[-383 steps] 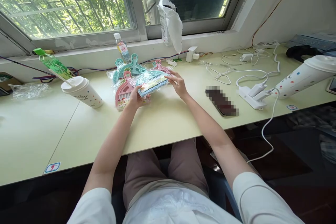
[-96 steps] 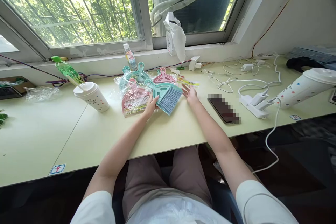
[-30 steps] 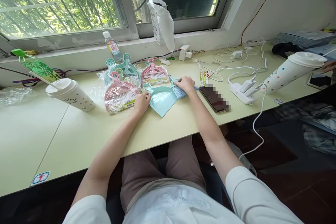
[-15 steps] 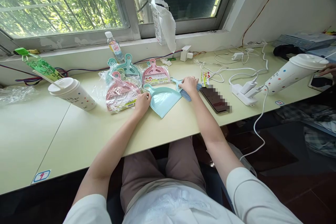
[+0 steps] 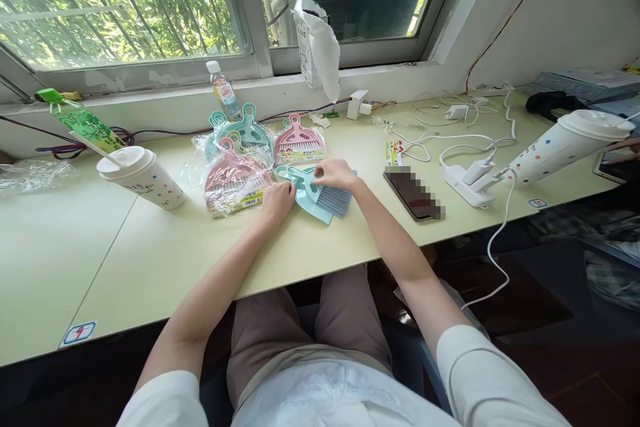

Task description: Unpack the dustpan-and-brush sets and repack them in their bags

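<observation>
On the table in front of me, a light blue brush (image 5: 336, 201) with grey-blue bristles lies over a matching dustpan (image 5: 319, 213). My right hand (image 5: 336, 175) grips the brush from above, with its fingers curled at the brush body. My left hand (image 5: 279, 203) is closed on the dustpan's left edge near its handle; the fingertips are partly hidden. Just left of that hand sits a pink brush-and-dustpan set (image 5: 233, 180) in clear wrapping. Behind are a wrapped teal set (image 5: 249, 132) and another pink set (image 5: 300, 142).
A phone (image 5: 413, 193) and a white power strip (image 5: 469, 185) with cables lie to the right. Lidded cups (image 5: 143, 177) stand at both sides. Bottles (image 5: 224, 92) stand toward the window. Another person's hand (image 5: 629, 140) shows at the right edge.
My right hand has moved left with the brush, from beside the dustpan to on top of it. The left hand keeps its place at the dustpan. The view has shifted slightly.
</observation>
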The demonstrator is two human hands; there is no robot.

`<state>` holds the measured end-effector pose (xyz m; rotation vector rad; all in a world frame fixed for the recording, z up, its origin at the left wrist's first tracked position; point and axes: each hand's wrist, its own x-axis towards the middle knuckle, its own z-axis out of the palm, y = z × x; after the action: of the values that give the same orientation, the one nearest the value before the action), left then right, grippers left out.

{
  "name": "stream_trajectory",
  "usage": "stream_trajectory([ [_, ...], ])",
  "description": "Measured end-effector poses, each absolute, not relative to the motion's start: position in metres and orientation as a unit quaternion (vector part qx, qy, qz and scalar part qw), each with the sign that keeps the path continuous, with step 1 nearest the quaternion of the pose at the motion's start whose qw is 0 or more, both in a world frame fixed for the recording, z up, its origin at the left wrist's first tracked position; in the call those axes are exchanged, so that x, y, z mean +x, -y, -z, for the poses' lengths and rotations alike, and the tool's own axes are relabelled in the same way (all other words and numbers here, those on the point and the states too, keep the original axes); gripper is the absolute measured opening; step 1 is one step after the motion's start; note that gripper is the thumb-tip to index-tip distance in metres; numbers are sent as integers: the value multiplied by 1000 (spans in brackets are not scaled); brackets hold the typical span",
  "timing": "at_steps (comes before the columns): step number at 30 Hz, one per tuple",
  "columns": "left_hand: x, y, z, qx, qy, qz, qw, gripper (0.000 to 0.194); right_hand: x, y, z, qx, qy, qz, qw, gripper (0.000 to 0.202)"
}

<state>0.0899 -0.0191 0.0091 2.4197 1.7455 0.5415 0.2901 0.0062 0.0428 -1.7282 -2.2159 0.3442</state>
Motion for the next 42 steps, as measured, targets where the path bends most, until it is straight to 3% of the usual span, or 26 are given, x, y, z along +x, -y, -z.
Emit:
stream_trajectory([
  [5, 87, 18, -9, 884, -442, -131, 81, 37, 279, -6, -34, -588, 790, -116, 133, 13],
  [11, 70, 1, -3, 935, -326, -140, -2, 34, 290, -14, -28, -568, 793, -158, 152, 19],
  [16, 64, -1, -5, 912, -350, -185, -103, 45, 291, -17, -25, -527, 802, -220, 175, 20],
  [20, 67, 6, -13, 922, -333, -125, -156, 43, 289, -20, -20, -474, 821, -255, 188, 21],
  [36, 70, 5, -7, 929, -355, -54, -89, 44, 288, -22, -17, -477, 829, -234, 176, 18],
  [39, 67, 1, -2, 929, -353, -86, -69, 43, 287, -22, -14, -480, 823, -236, 191, 15],
  [42, 64, -3, -1, 914, -350, -200, -39, 41, 286, -21, -16, -493, 803, -244, 228, 16],
])
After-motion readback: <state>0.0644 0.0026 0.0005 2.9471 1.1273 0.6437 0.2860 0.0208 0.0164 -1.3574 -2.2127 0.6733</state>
